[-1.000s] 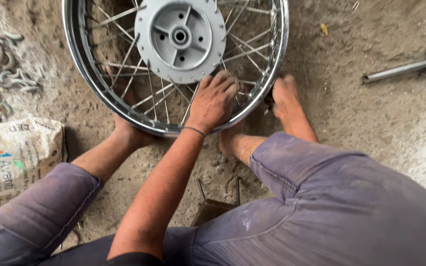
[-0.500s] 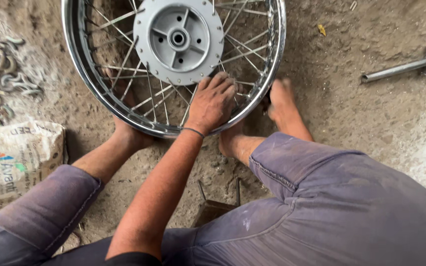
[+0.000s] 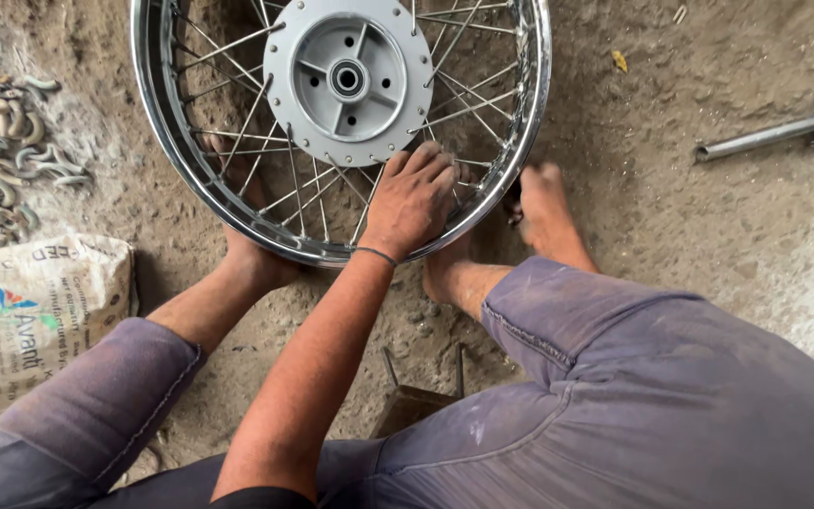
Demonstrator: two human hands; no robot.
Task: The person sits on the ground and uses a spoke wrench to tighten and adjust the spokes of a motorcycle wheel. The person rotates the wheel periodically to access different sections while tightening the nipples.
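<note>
A chrome spoked wheel rim (image 3: 173, 160) with a grey hub (image 3: 349, 80) lies flat on the dirt floor in front of me. My left hand (image 3: 412, 203) reaches between my knees, palm down. Its fingers curl over the spokes (image 3: 445, 113) just inside the near edge of the rim. A thin band circles that wrist. My bare left foot (image 3: 252, 264) is tucked under the rim's near left edge. My bare right foot (image 3: 544, 212) presses against the rim's right side. My right hand is out of sight.
A heap of curved metal links (image 3: 2, 160) lies at the far left, with a printed woven sack (image 3: 25, 320) below it. A metal rod tool (image 3: 770, 137) lies on the ground at the right. A small metal stand (image 3: 421, 396) sits under my legs.
Almost nothing differs. My left hand stays on the same spokes near the rim, and the view has slid down a little.
</note>
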